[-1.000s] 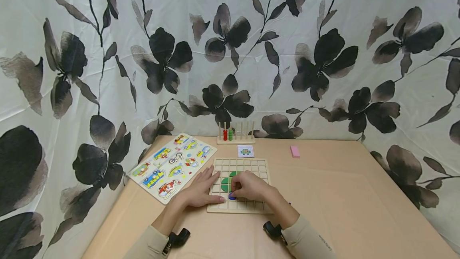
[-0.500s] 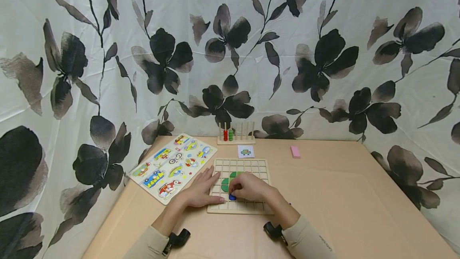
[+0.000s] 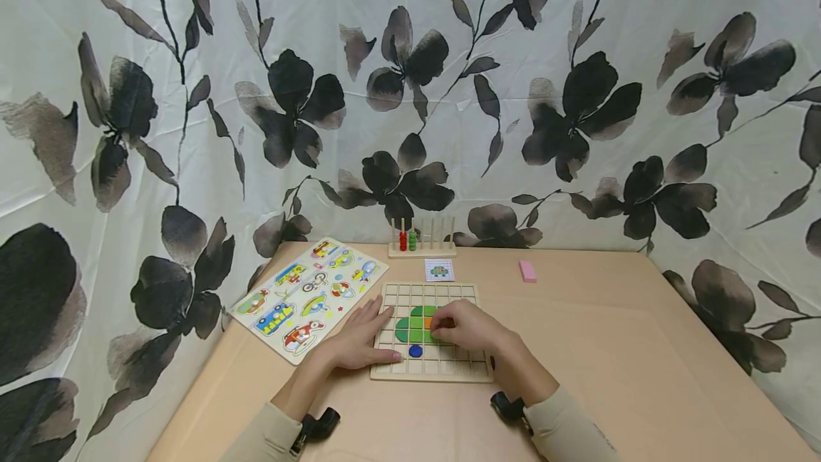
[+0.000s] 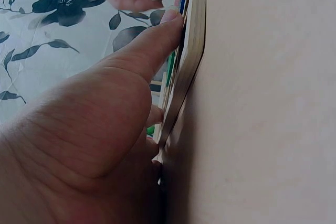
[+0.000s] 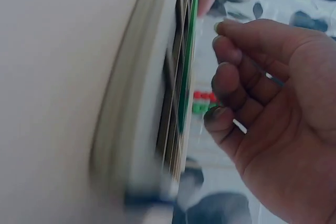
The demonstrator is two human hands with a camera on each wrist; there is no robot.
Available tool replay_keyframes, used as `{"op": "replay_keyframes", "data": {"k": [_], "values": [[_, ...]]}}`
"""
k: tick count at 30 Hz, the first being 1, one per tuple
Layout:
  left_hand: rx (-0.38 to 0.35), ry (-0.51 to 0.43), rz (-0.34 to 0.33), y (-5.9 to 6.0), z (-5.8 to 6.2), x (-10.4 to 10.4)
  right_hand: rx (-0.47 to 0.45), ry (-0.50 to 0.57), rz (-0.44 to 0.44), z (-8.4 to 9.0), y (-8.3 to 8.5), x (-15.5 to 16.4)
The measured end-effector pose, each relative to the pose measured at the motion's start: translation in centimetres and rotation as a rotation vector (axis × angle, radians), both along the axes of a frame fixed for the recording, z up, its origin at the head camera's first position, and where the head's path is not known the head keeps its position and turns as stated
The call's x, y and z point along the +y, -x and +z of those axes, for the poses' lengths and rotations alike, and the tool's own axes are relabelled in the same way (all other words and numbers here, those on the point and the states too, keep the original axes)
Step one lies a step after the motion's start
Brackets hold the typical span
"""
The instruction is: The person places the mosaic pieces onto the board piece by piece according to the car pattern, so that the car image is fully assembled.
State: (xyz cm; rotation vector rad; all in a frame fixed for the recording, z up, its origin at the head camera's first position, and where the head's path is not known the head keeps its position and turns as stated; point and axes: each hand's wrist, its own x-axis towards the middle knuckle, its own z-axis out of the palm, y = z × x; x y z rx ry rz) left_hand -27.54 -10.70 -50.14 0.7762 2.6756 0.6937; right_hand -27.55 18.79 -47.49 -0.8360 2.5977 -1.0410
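A wooden grid board (image 3: 391, 371) lies on the table. Green pieces (image 3: 415, 330) fill its middle, with an orange piece (image 3: 427, 322) at their right, partly under my right fingers. Below them, a round blue piece (image 3: 415, 351) sits in a cell. My left hand (image 3: 353, 341) rests along the board's left edge, fingers extended and thumb on its lower left, as the left wrist view (image 4: 105, 114) also shows. Above the board's right half hovers my right hand (image 3: 471, 326); in the right wrist view its fingers (image 5: 227, 77) are loosely bent, apart from the board, with nothing visible between them.
A picture puzzle board (image 3: 308, 298) lies to the left. Behind the grid stand a patterned card (image 3: 439, 270) and a peg rack (image 3: 421, 252) with red and green beads. A pink block (image 3: 527, 271) lies back right. A floral curtain hangs behind the table.
My right hand has let go of the blue piece and moved up and to the right, uncovering it and more green pieces. The left hand has stayed in place.
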Motion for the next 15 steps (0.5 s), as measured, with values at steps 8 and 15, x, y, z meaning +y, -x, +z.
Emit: {"op": "replay_keyframes", "data": {"k": [8, 15], "values": [[0.002, 0.001, 0.001, -0.2, 0.2, 0.0, -0.039, 0.048, -0.099, 0.0, -0.1, 5.6], [-0.010, -0.005, -0.002, -0.3, 0.3, 0.1, -0.177, -0.039, 0.017, 0.6, -0.5, 10.0]]}}
